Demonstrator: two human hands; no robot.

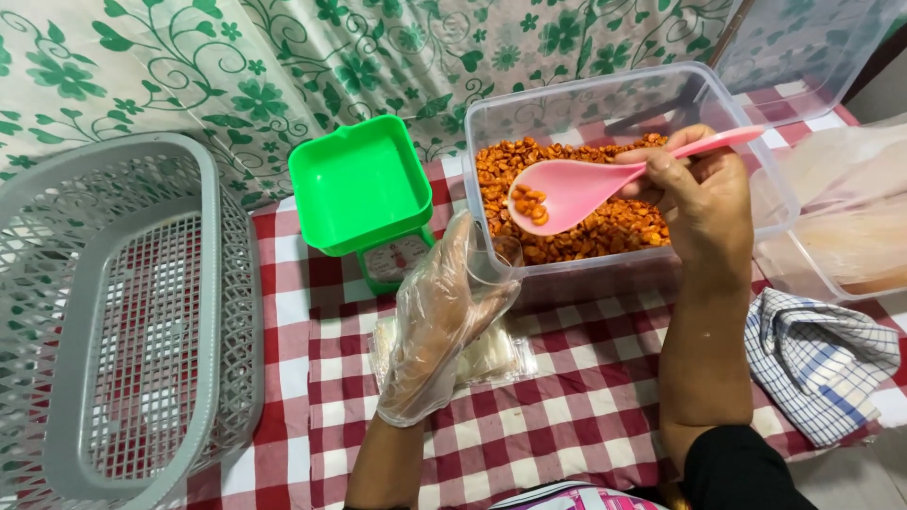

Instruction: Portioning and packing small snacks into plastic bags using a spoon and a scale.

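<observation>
Pink plastic, smooth and glossy, makes up the spoon (576, 187) that the right hand (694, 194) grips by its handle, fingers curled shut around the shaft; the hand covers the middle of the handle, so only the broad oval bowl and the thin far tip show. A few orange-brown snack pieces (605, 227) lie in the spoon's bowl, which hangs over the heap of the same knobbly, kernel-like pieces inside a clear, rectangular plastic tub (756, 161). The tub's front wall is cloudy, so the lower part of the heap is hard to make out. The left hand (444, 312), in a thin, crinkled transparent glove, pinches a small clear bag (496, 260) by its mouth just at the tub's front corner; the bag is nearly invisible against the wall, and its contents cannot be told. Under that hand lies a flat stack of clear bags (491, 359), partly covered by the glove. A green square-panned scale (359, 184) stands left of the tub, its dial half hidden beneath the pan. A grey lattice basket (227, 283) is cut off at the left edge, and a second clear container (831, 255) at the right. A blue-checked cloth (817, 364) lies crumpled on the red-and-white chequered tablecloth (567, 416).
</observation>
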